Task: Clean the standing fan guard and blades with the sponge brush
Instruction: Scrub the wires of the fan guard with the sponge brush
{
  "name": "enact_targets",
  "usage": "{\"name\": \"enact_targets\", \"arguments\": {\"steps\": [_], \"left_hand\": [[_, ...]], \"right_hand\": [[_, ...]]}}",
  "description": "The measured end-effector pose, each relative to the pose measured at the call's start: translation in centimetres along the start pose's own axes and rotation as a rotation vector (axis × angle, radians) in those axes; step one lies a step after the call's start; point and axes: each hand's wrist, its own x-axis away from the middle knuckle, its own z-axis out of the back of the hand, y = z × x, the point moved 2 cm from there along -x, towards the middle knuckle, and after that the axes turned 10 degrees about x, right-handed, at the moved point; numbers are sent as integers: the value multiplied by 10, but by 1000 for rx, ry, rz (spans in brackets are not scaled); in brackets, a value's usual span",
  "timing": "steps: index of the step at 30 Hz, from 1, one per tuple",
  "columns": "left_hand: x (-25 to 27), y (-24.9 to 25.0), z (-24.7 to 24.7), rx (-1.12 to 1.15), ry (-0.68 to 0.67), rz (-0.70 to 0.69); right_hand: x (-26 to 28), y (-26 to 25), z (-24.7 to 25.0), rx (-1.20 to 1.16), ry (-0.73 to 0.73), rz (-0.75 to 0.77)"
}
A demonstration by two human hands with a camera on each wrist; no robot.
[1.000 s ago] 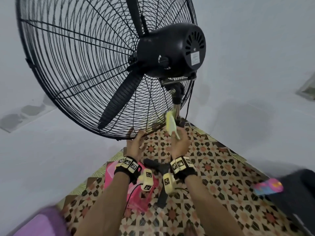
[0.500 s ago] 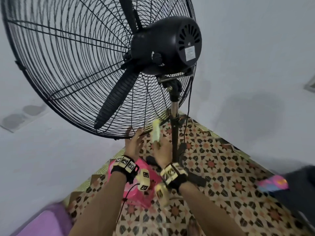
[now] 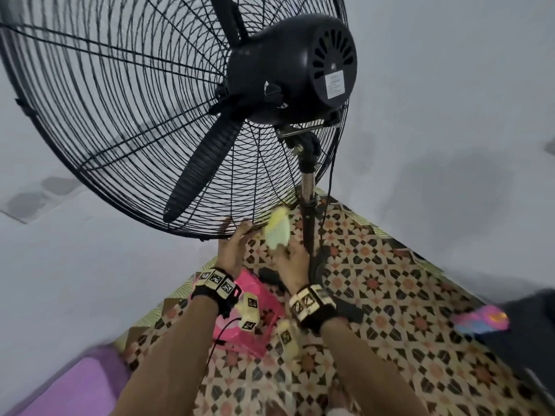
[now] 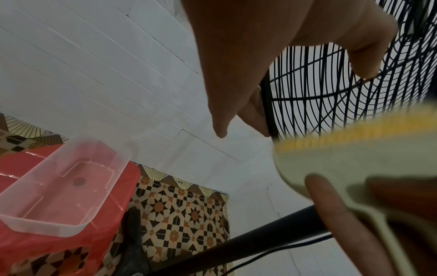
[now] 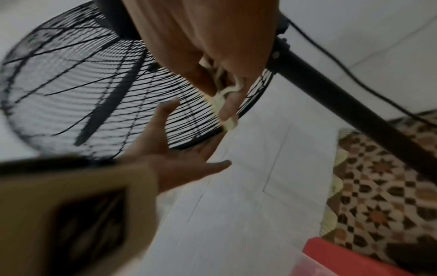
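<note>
A black standing fan fills the head view, with its wire guard (image 3: 120, 115), a blade (image 3: 204, 166) and the motor housing (image 3: 294, 70). My left hand (image 3: 232, 247) rests under the guard's bottom rim with fingers straight and the thumb against the wires; the left hand (image 5: 177, 160) looks spread in the right wrist view. My right hand (image 3: 292, 262) grips the pale yellow sponge brush (image 3: 277, 232) by its handle. The sponge end lies against the lower guard, just left of the pole (image 3: 307, 211). The sponge brush (image 4: 343, 158) is blurred in the left wrist view.
Below my hands stands a red stool (image 4: 35, 252) with a clear plastic container (image 4: 64, 184) on it. A power cord (image 5: 354, 74) runs beside the pole. White walls close in behind the fan. A purple object (image 3: 75, 382) lies bottom left and a dark object (image 3: 528, 325) at right.
My right hand has carried the sponge brush left along the lower guard, away from the pole. The left hand has stayed at the bottom rim.
</note>
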Motion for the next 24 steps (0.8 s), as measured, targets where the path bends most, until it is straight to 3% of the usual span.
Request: {"name": "enact_targets", "arguments": {"steps": [2,4,5,8,9,12,14,16,19,20,24], "left_hand": [[2,-3,-2,-21,-27,0],[4,-1,-6,-9,-17,-10],[4,1,-7,-4,-5,-12],[0,3,-2,18,17,-6],[-1,2,-1,11,13,4],[2,-2,0,-14,-31,20],[4,-4,-4,12,-20,4],[6,-1,-7,19,6,-7],[1,1,-3,37,16,8],[1,2,-1,36,19,15],[1,-3,-2,34,-3,14]], "right_hand": [[-25,-2,13,-55,135,-186],[-33,-9,14,33,179,-178],[-27,-11,6,67,156,-131],[17,-5,-17,72,-133,48],[20,0,-16,71,-157,67],[-11,-4,8,46,74,-137],[-32,-14,19,126,175,-180],[-26,-22,7,157,129,-136],[13,-16,-16,158,-130,50],[17,-12,-14,147,-153,76],[-21,-14,13,85,121,-162]]}}
